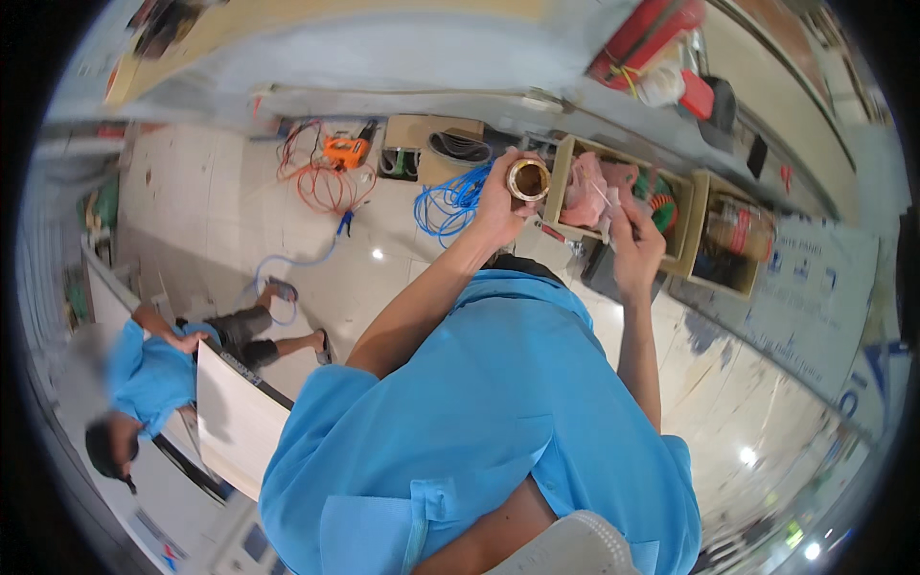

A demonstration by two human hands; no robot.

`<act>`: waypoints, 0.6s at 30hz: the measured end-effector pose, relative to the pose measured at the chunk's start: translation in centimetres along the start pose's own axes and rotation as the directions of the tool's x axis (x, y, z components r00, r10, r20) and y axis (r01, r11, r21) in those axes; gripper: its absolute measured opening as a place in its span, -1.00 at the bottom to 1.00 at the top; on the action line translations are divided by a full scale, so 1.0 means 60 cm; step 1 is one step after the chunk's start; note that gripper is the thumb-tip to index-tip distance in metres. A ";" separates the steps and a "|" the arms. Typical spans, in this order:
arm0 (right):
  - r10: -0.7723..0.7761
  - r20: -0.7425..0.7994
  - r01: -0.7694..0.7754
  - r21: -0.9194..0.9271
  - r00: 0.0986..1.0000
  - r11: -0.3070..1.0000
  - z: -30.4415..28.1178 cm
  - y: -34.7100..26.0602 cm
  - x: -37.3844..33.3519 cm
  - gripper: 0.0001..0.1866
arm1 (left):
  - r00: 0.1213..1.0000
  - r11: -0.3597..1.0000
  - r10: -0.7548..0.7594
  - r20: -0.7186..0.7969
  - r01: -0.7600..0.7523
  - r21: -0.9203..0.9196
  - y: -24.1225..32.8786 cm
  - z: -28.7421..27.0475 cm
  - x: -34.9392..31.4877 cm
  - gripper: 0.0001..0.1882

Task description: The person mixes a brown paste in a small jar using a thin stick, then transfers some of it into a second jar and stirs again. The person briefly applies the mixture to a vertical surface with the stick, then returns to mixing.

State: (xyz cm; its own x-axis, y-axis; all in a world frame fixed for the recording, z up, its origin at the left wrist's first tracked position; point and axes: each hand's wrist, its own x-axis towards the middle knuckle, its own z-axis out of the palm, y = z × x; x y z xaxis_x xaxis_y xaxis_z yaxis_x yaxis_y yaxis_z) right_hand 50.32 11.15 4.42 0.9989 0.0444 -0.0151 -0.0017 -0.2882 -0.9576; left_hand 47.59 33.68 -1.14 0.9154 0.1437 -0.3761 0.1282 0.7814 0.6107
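Observation:
My left hand (505,203) is wrapped round a small open can (528,180), its mouth turned up and brown stuff showing inside. To its right, my right hand (636,247) is closed in a pinch on a thin whitish stick-like thing (606,198); its exact kind is not clear. That thing lies over a pink plastic bag (583,195) in a wooden box (563,158). Beside the bag in the same box is a green and orange coil (661,203).
A second wooden box (702,192) adjoins on the right. Blue hose (443,206), sanding belts (460,147) and an orange power tool (347,150) lie left on the tiled floor. At far left another person in a blue shirt (158,376) handles a pale panel (235,412).

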 end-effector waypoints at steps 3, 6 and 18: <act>0.121 -0.146 -0.154 -0.243 0.982 0.958 -0.099 0.071 -0.087 -0.77 | 0.992 0.967 0.116 0.054 -0.125 0.222 -0.001 0.000 0.005 -0.55; 0.273 -0.281 -0.372 -0.409 0.920 0.833 -0.181 0.164 -0.200 -0.76 | 0.951 0.957 -0.270 0.152 0.282 -0.062 0.006 -0.006 0.039 -0.56; 0.862 -0.493 -0.754 0.608 -0.114 0.248 -0.165 0.550 -0.656 -0.77 | 0.696 0.725 -0.681 0.226 0.685 0.075 -0.060 -0.034 0.006 -0.41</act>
State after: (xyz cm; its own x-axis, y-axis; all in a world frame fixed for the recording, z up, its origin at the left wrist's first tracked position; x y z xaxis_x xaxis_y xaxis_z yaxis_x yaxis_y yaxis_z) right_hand 11.38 -9.60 -23.75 -0.0927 -0.7252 -0.6822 -0.7824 0.4768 -0.4006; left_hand 46.70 32.13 -4.89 0.6365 -0.5694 -0.5202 0.7482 0.6195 0.2374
